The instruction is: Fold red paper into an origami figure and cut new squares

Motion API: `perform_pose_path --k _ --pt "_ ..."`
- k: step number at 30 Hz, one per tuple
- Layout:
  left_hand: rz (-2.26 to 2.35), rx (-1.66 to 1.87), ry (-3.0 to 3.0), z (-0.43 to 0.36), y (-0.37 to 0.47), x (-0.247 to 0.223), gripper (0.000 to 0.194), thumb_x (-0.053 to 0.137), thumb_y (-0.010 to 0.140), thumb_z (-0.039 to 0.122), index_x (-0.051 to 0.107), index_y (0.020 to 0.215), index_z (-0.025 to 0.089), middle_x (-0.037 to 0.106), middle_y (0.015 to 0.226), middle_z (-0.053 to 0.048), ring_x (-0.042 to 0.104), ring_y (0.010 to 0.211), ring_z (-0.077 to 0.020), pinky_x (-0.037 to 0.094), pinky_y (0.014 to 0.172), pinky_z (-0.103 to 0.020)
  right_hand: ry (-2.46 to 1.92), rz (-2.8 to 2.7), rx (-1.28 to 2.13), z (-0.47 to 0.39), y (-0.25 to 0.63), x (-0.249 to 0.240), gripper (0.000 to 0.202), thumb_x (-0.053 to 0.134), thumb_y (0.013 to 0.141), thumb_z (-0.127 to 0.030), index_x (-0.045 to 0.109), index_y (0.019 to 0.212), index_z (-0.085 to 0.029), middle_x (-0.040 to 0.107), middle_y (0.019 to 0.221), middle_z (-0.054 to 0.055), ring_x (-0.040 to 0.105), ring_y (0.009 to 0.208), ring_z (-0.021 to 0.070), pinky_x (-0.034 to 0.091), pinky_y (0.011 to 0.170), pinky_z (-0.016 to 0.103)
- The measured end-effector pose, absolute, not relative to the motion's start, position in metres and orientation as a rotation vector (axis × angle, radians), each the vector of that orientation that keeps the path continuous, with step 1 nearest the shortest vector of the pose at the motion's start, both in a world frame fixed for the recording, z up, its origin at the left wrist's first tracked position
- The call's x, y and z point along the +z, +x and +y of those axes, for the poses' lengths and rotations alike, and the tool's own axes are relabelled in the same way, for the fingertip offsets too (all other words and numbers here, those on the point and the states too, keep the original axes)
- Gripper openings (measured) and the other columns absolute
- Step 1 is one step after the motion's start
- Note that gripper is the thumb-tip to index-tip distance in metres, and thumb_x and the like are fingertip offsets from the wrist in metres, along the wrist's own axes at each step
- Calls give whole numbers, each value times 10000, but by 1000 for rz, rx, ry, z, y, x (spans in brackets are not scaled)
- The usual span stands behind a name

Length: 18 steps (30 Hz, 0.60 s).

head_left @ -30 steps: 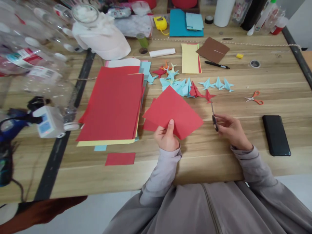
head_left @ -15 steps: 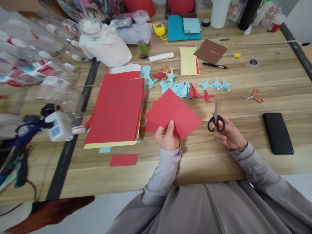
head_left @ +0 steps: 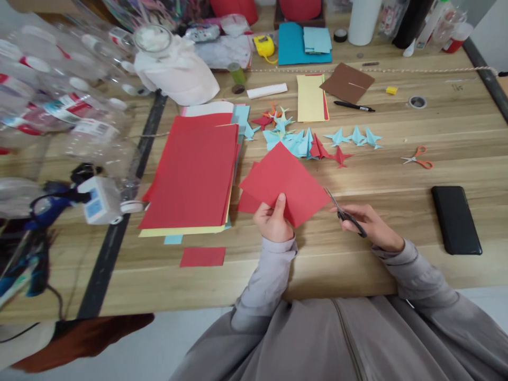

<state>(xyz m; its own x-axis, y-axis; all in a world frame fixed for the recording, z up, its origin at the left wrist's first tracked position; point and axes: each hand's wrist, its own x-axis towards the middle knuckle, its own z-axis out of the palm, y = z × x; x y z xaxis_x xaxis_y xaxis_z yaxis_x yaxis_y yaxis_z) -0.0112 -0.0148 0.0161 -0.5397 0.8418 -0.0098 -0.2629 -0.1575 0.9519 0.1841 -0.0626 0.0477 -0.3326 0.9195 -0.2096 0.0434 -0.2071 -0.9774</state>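
My left hand pinches a red sheet of paper near its lower edge, thumb on top. Another red piece of paper shows partly from beneath it. In my right hand is a pair of black-handled scissors, its blades pointing up and left close to the right corner of the red sheet. Just beyond the sheet lie folded paper cranes in light blue and red. A stack of red paper is to the left, with a small red rectangle below it.
Orange-handled scissors and a black phone lie to the right. A pen, brown paper and yellow paper strips are farther back. Plastic bottles crowd the left side, beside a white cloth-wrapped jar.
My right hand has turned the scissors from upright to a leftward slant and brought the blades close to the sheet's right corner. My left hand still holds the red sheet.
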Motion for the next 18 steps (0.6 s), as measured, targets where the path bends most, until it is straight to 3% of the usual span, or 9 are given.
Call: perform_pose_path --k 18 --pt "1323 1734 770 -16 -15 7 246 791 636 354 734 798 177 738 817 -30 674 829 -160 506 887 -335 -1200 -1321 1648 -63 182 44 427 684 745 -487 686 1009 -152 434 663 -29 358 615 98 295 580 248"
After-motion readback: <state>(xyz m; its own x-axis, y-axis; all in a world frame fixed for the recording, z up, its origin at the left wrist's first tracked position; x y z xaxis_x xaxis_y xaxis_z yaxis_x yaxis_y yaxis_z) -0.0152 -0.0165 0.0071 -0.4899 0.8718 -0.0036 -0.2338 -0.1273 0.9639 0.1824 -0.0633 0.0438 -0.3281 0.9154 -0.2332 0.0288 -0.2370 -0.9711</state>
